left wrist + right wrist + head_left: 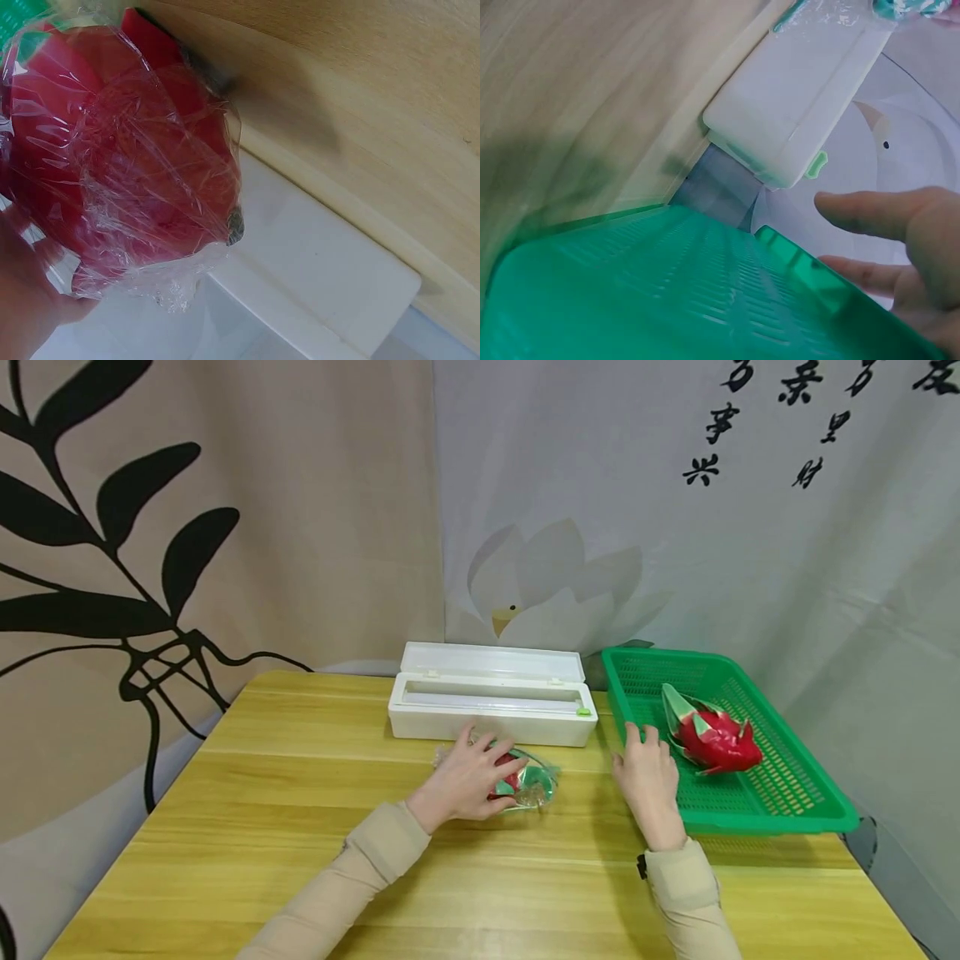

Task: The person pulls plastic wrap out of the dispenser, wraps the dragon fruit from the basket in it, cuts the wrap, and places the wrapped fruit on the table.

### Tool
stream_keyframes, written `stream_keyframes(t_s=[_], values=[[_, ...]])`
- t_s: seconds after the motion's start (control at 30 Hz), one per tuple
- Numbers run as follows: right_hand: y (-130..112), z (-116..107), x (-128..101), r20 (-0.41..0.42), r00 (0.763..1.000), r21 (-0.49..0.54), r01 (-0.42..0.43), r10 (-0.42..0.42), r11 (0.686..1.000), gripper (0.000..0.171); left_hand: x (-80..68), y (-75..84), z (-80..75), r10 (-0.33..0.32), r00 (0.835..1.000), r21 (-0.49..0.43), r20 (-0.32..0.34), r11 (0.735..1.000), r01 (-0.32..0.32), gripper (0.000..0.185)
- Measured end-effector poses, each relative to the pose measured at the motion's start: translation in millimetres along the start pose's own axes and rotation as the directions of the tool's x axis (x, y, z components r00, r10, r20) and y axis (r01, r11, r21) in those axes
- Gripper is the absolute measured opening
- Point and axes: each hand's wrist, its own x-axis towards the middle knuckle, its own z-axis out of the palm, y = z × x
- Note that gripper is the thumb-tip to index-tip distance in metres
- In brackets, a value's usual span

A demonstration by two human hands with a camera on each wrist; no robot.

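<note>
A red dragon fruit wrapped in clear film (527,782) lies on the wooden table (300,802), just in front of a white cling-film box (491,703). My left hand (480,768) lies over it with the fingers curled around the fruit. Up close in the left wrist view, the wrapped fruit (135,150) sits against my palm (22,300). My right hand (647,770) rests open at the left rim of a green basket (765,821). Its fingers (870,214) are stretched out and hold nothing. An unwrapped dragon fruit (712,739) lies inside the basket.
The cling-film box's lid stands open toward the back wall. The basket (667,300) sits at the table's right edge, close beside the box (795,105). Printed curtains hang behind the table. Bare wood stretches across the left and the front.
</note>
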Motion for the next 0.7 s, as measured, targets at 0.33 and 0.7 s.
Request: stream_keyframes(t_s=[0.33,0.7], values=[[1,4,-2,-0.061,0.998,0.026,0.028,-0.027,0.999,0.05,-4.9,-1.3,-1.8,-0.031,0.999,-0.018,0.019,0.999,0.032,0.056],[0,3,-3,-0.046,0.999,0.027,0.019,-0.018,0.999,0.051,-23.9,-12.9,-4.7,-0.098,0.995,-0.03,0.038,0.995,0.099,0.057]])
